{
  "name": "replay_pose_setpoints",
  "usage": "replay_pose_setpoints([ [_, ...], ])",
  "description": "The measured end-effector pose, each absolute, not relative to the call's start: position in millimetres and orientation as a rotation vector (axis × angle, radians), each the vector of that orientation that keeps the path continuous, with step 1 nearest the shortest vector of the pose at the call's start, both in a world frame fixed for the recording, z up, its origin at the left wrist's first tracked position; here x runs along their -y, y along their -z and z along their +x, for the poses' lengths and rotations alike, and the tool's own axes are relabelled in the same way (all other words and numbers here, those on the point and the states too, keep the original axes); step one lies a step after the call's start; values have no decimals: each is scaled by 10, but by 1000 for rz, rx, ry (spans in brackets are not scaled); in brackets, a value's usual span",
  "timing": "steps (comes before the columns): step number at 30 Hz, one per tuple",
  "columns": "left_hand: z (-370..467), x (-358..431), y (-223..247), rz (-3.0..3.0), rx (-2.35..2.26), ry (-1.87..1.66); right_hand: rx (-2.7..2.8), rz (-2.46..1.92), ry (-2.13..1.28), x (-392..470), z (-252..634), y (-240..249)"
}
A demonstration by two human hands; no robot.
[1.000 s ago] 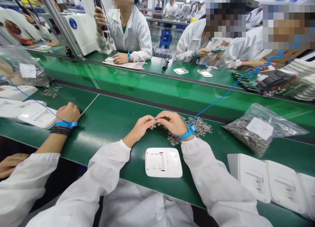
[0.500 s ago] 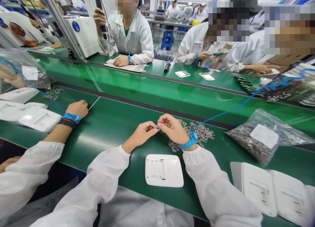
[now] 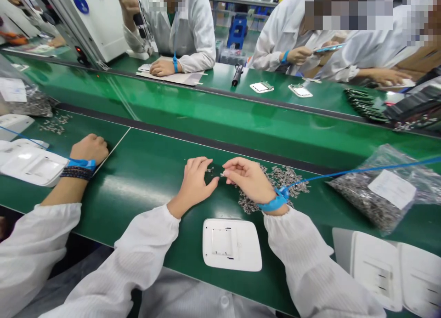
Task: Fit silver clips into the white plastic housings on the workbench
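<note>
My left hand [image 3: 196, 182] is over the green table, thumb and fingers parted, with a small metal piece [image 3: 209, 170] by its fingertips; whether it touches the piece is hard to tell. My right hand [image 3: 250, 179], with a blue strap at the wrist, pinches another small metal clip [image 3: 222, 174] between thumb and finger. Beside and partly beneath it lies a pile of small metal clips [image 3: 284, 178]. Nearer my body, a white plastic cover [image 3: 232, 244] lies flat with its recessed side up. The hands are apart.
A clear bag of metal parts [image 3: 375, 201] and more white covers [image 3: 374, 267] are at the right. A neighbour's hand [image 3: 90, 149] rests at the left near other covers [image 3: 37, 164]. People work across the green divider [image 3: 206, 118].
My hands have moved apart from their near-touching position, and my left fingers have spread. The view has shifted downward. The neighbour's hand still rests on the table.
</note>
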State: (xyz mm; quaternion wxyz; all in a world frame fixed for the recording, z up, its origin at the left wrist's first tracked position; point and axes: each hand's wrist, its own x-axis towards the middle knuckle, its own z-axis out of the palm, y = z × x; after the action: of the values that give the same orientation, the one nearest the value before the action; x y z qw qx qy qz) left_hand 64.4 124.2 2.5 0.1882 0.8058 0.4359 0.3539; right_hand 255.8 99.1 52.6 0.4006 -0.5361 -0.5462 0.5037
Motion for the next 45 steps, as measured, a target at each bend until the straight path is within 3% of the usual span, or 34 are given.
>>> replay_pose_setpoints([
  [7, 649, -1082, -109, 2254, -911, -1159, 1419, -1338, -1144, -956, 2428, -508],
  [20, 587, -950, -199, 2312, -733, -1840, 1201, -986, -1437, -818, 2125, -501],
  [27, 455, -373, -100, 2325, -1015, -1268, 1787, -1249, -816, -460, 2399, -804],
  [33, 411, 186, 14, 2206, -1112, -979, 2225, -1305, -512, 133, 2551, -650],
  [38, 419, 96, -32, 2110, -1156, -916, 2382, -1401, -196, 450, 2526, -630],
  [45, 424, 113, -48, 2132, -1113, -877, 2354, -1450, -145, 436, 2300, -624],
])
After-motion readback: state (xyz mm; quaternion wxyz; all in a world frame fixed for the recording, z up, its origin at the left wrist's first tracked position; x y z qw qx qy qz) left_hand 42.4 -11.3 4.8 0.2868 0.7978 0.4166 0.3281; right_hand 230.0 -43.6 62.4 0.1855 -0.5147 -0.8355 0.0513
